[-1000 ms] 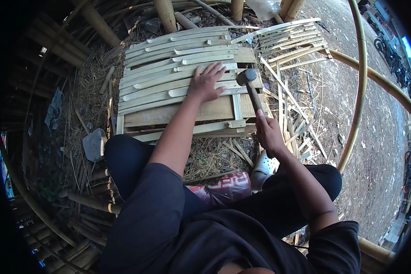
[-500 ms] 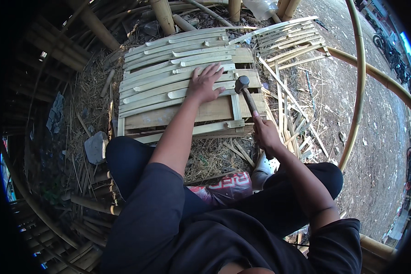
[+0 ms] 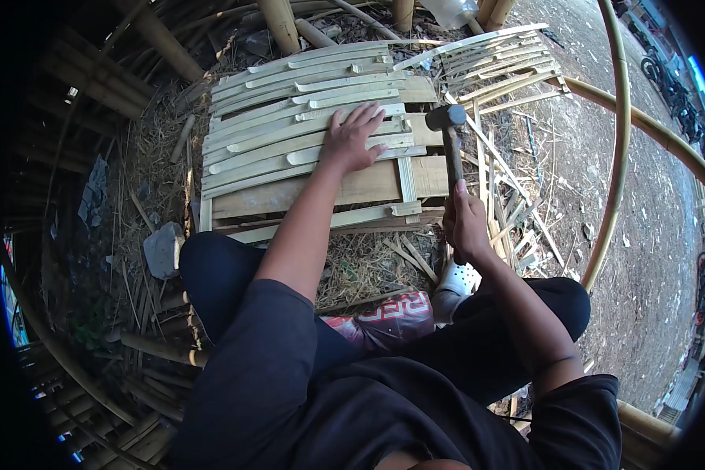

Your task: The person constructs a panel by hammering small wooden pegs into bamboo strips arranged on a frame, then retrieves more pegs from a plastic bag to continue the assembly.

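Observation:
My left hand [image 3: 352,141] lies flat with its fingers spread across the pale bamboo slats [image 3: 262,160]. These slats run side by side over a low wooden plank platform [image 3: 305,188], and a narrow upright strip [image 3: 406,180] crosses beneath their right ends. My right hand [image 3: 466,223] is wrapped around the handle of a hammer [image 3: 446,117]. The hammer's dark head is raised just off the right end of the slats, apart from them. Nearest me, one more slat [image 3: 329,223] lies across the platform's front edge.
Behind and right stands another slatted bamboo panel [image 3: 501,59]. Loose bamboo strips [image 3: 517,211] litter the ground right of the platform. A curved bamboo pole [image 3: 620,117] rises at the right. A pale stone block [image 3: 164,251] sits by my left knee, and a printed bag [image 3: 392,321] lies between my legs.
The hammer has swung up and to the right, away from the slat ends, with my right hand shifting along. My left hand stays pressed on the slats, almost unmoved.

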Motion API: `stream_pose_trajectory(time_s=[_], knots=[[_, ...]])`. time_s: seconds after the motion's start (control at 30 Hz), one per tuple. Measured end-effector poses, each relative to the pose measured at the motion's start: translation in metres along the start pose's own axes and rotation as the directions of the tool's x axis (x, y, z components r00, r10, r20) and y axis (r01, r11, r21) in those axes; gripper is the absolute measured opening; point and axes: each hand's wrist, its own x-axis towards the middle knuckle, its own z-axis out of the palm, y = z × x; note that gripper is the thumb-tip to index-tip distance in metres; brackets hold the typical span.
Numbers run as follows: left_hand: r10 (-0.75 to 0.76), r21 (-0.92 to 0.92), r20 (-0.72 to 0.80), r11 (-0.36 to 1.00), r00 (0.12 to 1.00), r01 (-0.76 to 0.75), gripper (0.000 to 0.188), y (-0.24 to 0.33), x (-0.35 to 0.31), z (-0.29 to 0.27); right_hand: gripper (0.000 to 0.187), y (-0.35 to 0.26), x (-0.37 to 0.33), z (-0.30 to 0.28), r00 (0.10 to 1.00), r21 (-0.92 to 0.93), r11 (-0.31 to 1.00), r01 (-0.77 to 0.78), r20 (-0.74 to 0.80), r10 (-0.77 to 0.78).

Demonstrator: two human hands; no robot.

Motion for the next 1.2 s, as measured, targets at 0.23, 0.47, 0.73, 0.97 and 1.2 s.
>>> stream_pose_trajectory(time_s=[0.23,0.47,0.73,0.97,1.2], knots=[[0.013,0.008,-0.003,1.000,1.000,-0.013,0.073,0.003,0.002,0.001,0.064,-0.005,0.009,0.002,0.960,-0.417,0.865,-0.278,-0.110,0.256],[0.021,0.000,-0.007,1.000,1.000,-0.021,0.073,0.001,0.000,-0.001,0.057,-0.018,0.000,0.002,0.994,-0.068,0.993,-0.097,0.051,0.101],[0.021,-0.015,-0.006,1.000,1.000,-0.021,0.073,0.003,0.002,-0.002,0.066,0.005,0.011,-0.006,0.980,-0.442,0.876,-0.195,-0.061,0.188],[0.025,-0.015,-0.014,1.000,1.000,-0.026,0.073,0.001,0.001,-0.001,0.066,0.000,0.011,-0.004,0.964,-0.430,0.865,-0.259,-0.056,0.261],[0.022,-0.010,-0.021,1.000,1.000,-0.023,0.072,0.000,0.001,0.001,0.062,-0.008,0.000,-0.004,0.977,-0.075,0.981,0.177,0.131,-0.167]])
